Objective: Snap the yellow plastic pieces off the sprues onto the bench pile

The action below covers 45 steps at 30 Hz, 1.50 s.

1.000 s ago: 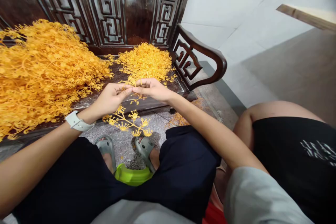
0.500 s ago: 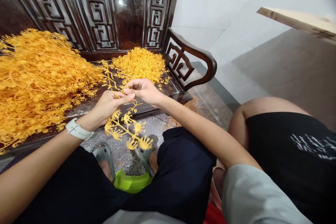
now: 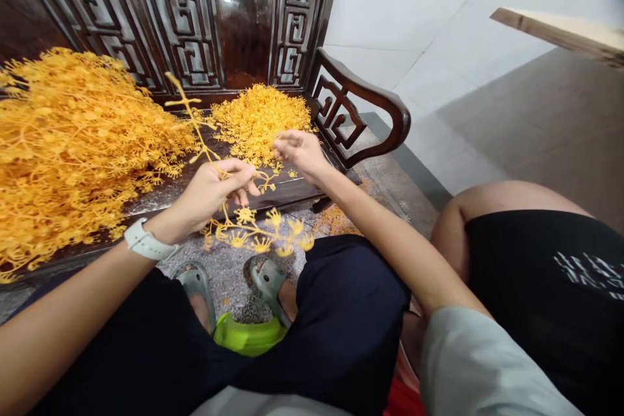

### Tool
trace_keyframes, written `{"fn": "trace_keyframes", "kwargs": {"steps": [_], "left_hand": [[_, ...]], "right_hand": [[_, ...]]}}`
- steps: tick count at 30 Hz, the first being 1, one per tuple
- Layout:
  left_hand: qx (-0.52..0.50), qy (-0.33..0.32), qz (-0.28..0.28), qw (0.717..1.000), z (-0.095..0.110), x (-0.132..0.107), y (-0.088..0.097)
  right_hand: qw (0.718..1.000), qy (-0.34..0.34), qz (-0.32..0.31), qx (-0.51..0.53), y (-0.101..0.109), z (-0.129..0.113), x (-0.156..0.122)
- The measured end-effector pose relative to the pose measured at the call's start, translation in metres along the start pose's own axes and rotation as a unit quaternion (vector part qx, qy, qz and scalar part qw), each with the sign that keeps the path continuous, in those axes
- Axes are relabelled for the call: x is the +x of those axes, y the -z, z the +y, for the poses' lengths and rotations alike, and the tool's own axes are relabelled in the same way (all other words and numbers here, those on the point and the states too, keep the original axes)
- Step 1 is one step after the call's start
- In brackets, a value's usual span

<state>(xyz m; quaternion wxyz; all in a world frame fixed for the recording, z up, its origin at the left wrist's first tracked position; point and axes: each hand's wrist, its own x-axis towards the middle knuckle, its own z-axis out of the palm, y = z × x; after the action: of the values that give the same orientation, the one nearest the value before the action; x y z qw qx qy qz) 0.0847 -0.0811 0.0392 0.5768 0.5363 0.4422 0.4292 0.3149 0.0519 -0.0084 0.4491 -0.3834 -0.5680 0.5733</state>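
Observation:
My left hand [image 3: 214, 194] grips the thin stem of an orange branching sprig [image 3: 244, 234], possibly artificial, with star-shaped tips. Its bare stem rises past my fingers over the heap, and its flowered end hangs over my feet. My right hand [image 3: 299, 153] is apart from the sprig, fingers loosely spread, above the front of a small pile of orange sprig pieces [image 3: 258, 123]. A much larger orange heap [image 3: 73, 123] lies to the left of my left hand. Both piles rest on a dark wooden bench seat [image 3: 287, 192].
The bench has a carved lattice back [image 3: 190, 26] and a curved armrest [image 3: 361, 94]. Orange bits lie on the speckled floor [image 3: 334, 221]. A lime-green object [image 3: 248, 335] sits between my grey sandals [image 3: 268, 286]. Another person's bare limb [image 3: 502, 208] is at right.
My hands have separated, the right moving up and right. The sprig has swung, its stem now reaching farther up-left and its flowered end spreading right.

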Motion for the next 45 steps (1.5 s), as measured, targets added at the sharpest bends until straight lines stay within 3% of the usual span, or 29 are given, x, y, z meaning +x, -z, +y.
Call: {"fn": "trace_keyframes", "kwargs": {"steps": [2, 4, 8, 12, 16, 21, 26, 28, 31, 35, 40, 45], "left_hand": [[-0.073, 0.028, 0.03, 0.997, -0.001, 0.005, 0.007], [-0.137, 0.054, 0.043, 0.988, -0.003, 0.008, 0.012], [-0.207, 0.053, 0.034, 0.976, -0.007, 0.012, 0.016], [-0.212, 0.025, 0.048, 0.976, -0.005, 0.015, 0.017], [-0.179, 0.021, 0.055, 0.982, -0.001, 0.017, 0.019], [-0.045, 0.054, 0.069, 0.995, -0.005, 0.017, 0.022], [0.143, 0.051, -0.031, 0.988, -0.011, 0.014, 0.03], [0.18, 0.042, -0.047, 0.982, -0.013, 0.013, 0.034], [0.154, 0.019, -0.015, 0.988, -0.017, 0.014, 0.036], [0.128, -0.001, 0.025, 0.992, -0.02, 0.017, 0.035], [0.003, 0.049, 0.02, 0.999, -0.018, 0.017, 0.035], [-0.09, 0.067, 0.036, 0.993, -0.011, 0.018, 0.034]], "right_hand": [[0.997, -0.013, 0.047, 0.06, 0.005, -0.001, 0.001], [0.995, -0.062, 0.036, 0.072, 0.006, -0.005, 0.0], [0.982, -0.141, -0.097, 0.076, -0.012, -0.02, -0.016], [0.961, -0.145, -0.205, 0.111, -0.041, -0.033, -0.032], [0.98, -0.075, -0.154, 0.102, -0.048, -0.033, -0.03], [0.993, -0.005, -0.052, 0.108, -0.032, -0.03, -0.021], [0.996, 0.049, 0.041, 0.065, -0.015, -0.038, -0.016], [0.994, 0.057, 0.082, 0.043, -0.008, -0.041, -0.013], [0.994, 0.034, 0.098, 0.046, -0.004, -0.043, -0.013], [0.996, -0.002, 0.049, 0.08, -0.02, -0.038, -0.019], [0.997, -0.004, -0.016, 0.071, -0.04, -0.031, -0.024], [0.999, 0.033, -0.016, 0.021, -0.038, -0.03, -0.023]]}}
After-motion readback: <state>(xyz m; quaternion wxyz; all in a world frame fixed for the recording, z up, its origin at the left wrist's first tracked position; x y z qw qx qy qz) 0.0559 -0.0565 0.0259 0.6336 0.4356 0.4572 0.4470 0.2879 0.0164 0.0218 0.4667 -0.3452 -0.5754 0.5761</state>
